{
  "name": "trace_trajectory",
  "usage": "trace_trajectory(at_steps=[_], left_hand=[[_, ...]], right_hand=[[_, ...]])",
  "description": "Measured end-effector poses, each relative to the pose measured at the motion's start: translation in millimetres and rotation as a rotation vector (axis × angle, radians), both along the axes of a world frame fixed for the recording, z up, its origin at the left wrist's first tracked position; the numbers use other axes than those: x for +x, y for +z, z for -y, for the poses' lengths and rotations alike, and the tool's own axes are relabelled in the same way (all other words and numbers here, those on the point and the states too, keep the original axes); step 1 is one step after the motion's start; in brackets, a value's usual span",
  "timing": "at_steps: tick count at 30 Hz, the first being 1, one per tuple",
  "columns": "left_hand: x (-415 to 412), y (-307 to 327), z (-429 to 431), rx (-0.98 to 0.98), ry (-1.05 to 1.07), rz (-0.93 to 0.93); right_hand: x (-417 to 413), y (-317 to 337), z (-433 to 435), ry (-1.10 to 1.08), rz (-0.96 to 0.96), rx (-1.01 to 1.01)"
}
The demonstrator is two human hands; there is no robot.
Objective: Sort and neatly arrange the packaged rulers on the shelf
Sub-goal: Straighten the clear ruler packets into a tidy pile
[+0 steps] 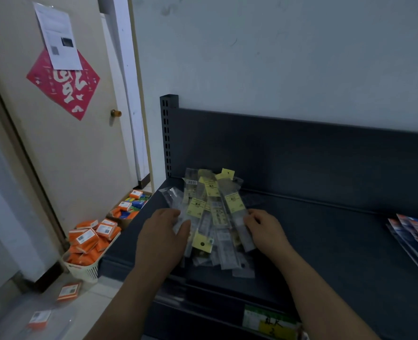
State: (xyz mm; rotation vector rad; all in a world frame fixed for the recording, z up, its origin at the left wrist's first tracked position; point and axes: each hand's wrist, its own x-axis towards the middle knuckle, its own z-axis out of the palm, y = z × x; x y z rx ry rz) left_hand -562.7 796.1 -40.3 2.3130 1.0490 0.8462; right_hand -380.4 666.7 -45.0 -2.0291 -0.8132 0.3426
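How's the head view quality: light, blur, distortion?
Head view: dim, bluish light, so the dark shelf loses surface detail. The packaged rulers show a faint sheen on their clear sleeves, and the print is unreadable. Wide-angle distortion bows the door edge. The orange packs on the floor at lower left are motion-smeared. The left hand and right hand look fairly sharp.

Hands: two were seen, left hand (165, 231) and right hand (264, 229).
Rulers (213, 212): one heap; the packs overlapped, exact count was unclear.
Shelf (325, 229): one.
Basket (85, 269): one.
Loose boxes (69, 290) on floor: two.
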Motion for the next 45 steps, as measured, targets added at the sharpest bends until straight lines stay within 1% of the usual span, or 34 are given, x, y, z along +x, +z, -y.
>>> trace_trajectory(at_steps=[2, 4, 6, 8, 11, 12, 14, 16, 18, 20, 25, 30, 34, 38, 42, 45], left_hand=[[3, 6, 2, 0.043, -0.001, 0.008], [8, 14, 7, 0.108, -0.005, -0.022], [17, 20, 14, 0.194, -0.010, -0.144], [32, 23, 22, 0.226, -0.032, -0.330], [60, 26, 29, 0.127, -0.068, -0.526], [66, 25, 28, 0.091, -0.061, -0.566], [71, 22, 24, 0.027, -0.039, -0.595], [66, 19, 16, -0.007, -0.045, -0.547], [55, 20, 8, -0.046, -0.075, -0.460], [42, 23, 0, -0.113, -0.089, -0.387], [20, 32, -8, -0.242, -0.059, -0.157], [18, 33, -5, -0.196, -0.024, -0.139], [25, 28, 5, -0.186, -0.013, -0.196], [28, 27, 0, -0.251, -0.008, -0.166], [21, 26, -9, -0.370, -0.009, -0.091], [19, 26, -8, -0.391, -0.040, -0.060]], right_hand=[[3, 0, 4, -0.051, -0.095, 0.111], [9, -4, 6, -0.095, -0.117, 0.139], [13, -7, 8, -0.144, -0.087, 0.116], [17, -8, 9, -0.194, -0.059, 0.102], [17, -5, 12, -0.115, -0.084, 0.077], [14, -6, 13, -0.060, -0.061, 0.071], [12, -8, 12, 0.032, 0.063, -0.012], [9, -9, 11, 0.099, 0.167, -0.094], [10, -9, 11, 0.124, 0.224, -0.098], [10, -6, 11, 0.129, 0.231, -0.061], [13, -6, 11, 0.149, 0.262, -0.068], [12, -3, 9, 0.136, 0.244, -0.063], [11, -5, 6, 0.145, 0.169, -0.019], [9, 0, 2, 0.110, 0.101, -0.032], [-1, 12, -15, 0.031, 0.032, -0.102], [-7, 18, -30, -0.009, -0.035, -0.163]])
